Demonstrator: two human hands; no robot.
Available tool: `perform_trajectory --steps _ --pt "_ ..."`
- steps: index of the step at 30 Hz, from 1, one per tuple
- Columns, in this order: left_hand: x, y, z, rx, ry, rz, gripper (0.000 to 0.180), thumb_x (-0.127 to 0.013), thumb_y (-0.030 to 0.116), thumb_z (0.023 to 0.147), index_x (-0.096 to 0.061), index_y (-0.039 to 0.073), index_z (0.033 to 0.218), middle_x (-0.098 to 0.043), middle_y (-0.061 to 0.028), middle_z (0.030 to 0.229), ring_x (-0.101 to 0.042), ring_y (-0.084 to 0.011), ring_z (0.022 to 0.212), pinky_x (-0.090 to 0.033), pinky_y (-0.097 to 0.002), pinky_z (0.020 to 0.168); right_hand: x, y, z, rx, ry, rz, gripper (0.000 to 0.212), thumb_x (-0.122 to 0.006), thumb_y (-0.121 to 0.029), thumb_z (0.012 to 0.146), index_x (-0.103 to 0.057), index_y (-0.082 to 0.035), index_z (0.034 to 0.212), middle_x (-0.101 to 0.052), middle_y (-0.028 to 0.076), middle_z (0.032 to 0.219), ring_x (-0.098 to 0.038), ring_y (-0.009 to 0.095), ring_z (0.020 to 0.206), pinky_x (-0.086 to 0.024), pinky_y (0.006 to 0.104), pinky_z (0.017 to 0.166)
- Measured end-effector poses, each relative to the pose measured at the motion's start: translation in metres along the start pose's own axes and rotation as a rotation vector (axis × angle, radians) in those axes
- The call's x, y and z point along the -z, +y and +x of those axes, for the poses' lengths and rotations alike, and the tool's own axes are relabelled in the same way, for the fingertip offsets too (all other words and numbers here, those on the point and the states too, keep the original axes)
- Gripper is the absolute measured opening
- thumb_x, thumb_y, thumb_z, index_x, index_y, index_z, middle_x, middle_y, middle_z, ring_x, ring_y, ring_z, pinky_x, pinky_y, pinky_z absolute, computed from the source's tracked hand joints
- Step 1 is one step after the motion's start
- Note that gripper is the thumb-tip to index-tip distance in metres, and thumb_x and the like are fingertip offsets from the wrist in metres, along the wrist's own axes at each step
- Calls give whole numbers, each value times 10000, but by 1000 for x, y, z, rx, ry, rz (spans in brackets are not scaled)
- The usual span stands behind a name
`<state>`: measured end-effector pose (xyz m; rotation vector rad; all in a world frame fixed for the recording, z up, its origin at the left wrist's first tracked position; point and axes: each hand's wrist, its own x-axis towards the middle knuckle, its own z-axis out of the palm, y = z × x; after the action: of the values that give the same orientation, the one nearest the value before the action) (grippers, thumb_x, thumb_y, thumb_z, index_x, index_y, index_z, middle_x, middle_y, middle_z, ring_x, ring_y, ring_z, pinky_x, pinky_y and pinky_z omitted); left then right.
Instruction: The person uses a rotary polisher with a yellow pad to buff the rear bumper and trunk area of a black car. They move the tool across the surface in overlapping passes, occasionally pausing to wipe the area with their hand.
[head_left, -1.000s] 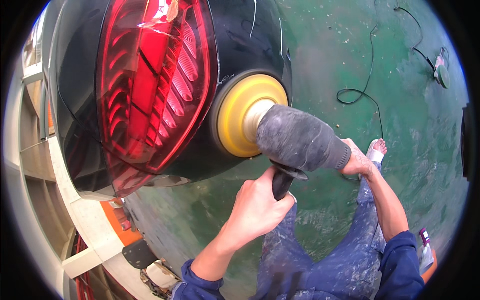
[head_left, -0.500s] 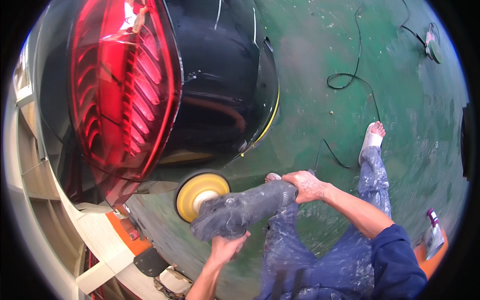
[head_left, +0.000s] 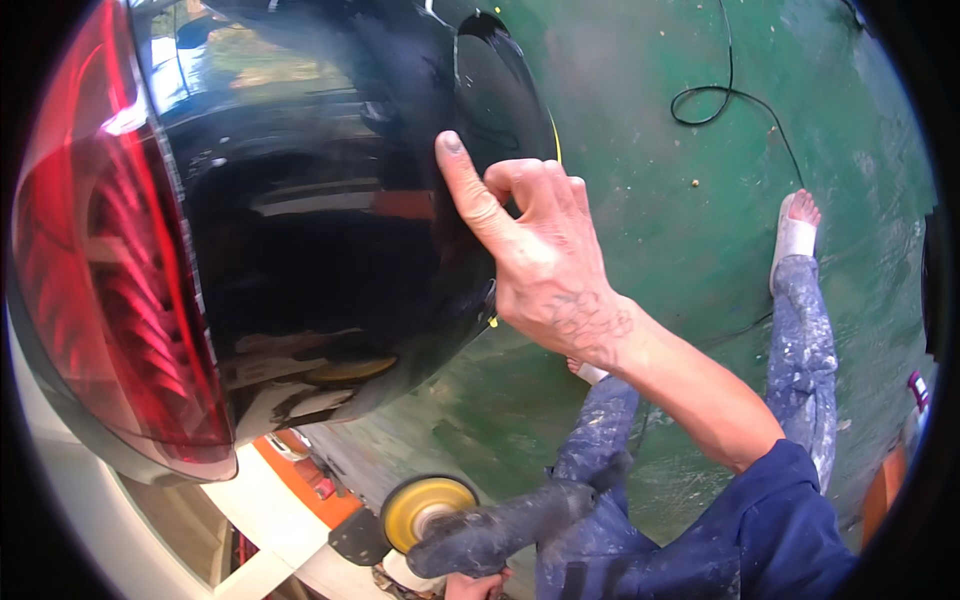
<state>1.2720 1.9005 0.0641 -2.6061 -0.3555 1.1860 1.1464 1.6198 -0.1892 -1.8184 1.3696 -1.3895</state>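
Note:
My left hand [head_left: 476, 586] grips the dark grey polisher [head_left: 505, 527] low in the view; only part of that hand shows at the lower edge. The polisher carries a round yellow pad [head_left: 428, 508], held apart from the car. My right hand [head_left: 550, 250] holds nothing. One finger stretches out over the glossy black car panel [head_left: 330, 240], while the others curl toward the palm. Whether that fingertip touches the paint I cannot tell. To the left of the panel sits a red tail light [head_left: 120, 270].
A black cable [head_left: 731, 90] lies looped on the green floor [head_left: 640, 130]. My foot in a white sandal [head_left: 797, 235] stands at the right. At lower left are a cream frame [head_left: 268, 500] and an orange surface [head_left: 310, 495]. Another orange object [head_left: 884, 490] stands at far right.
My right hand has let go of the polisher's rear end and reached up and left over the black panel. The polisher has dropped lower, away from the car. The view has shifted.

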Motion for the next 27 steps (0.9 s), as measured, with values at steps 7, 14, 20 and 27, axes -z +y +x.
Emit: perform_trajectory --steps 7,14,20,27 --pt "5 -71 37 8 -101 -29 108 -622 49 786 -636 5 689 -545 -40 541 -506 -126 461 -373 -285 430 -31 -33 -37 -129 96 -8 707 -600 -88 788 -514 -13 1486 -366 17 834 -406 182 745 -326 340 694" --pt "-6 -87 55 -68 -259 -141 108 -557 -24 741 -641 -46 807 -504 -62 528 -455 -153 429 -356 -289 429 -37 -66 -69 -241 107 -29 646 -615 -140 753 -645 -98 1396 -430 -9 923 -409 161 764 -304 325 705" --pt "-28 -84 63 -78 -346 -202 143 -555 -14 759 -519 53 638 -479 -48 528 -442 -141 437 -328 -295 424 -36 -42 -43 -230 207 -117 602 -607 -155 789 -651 -116 1388 -437 -1 975 -416 174 812 -299 351 740" --pt "-33 -100 70 -135 -312 -146 95 -570 22 802 -646 -29 827 -497 -41 547 -454 -139 438 -361 -286 439 -17 65 37 -124 423 151 592 -554 -67 907 -512 -69 1497 -561 175 1343 -539 347 1222 -399 448 1045"
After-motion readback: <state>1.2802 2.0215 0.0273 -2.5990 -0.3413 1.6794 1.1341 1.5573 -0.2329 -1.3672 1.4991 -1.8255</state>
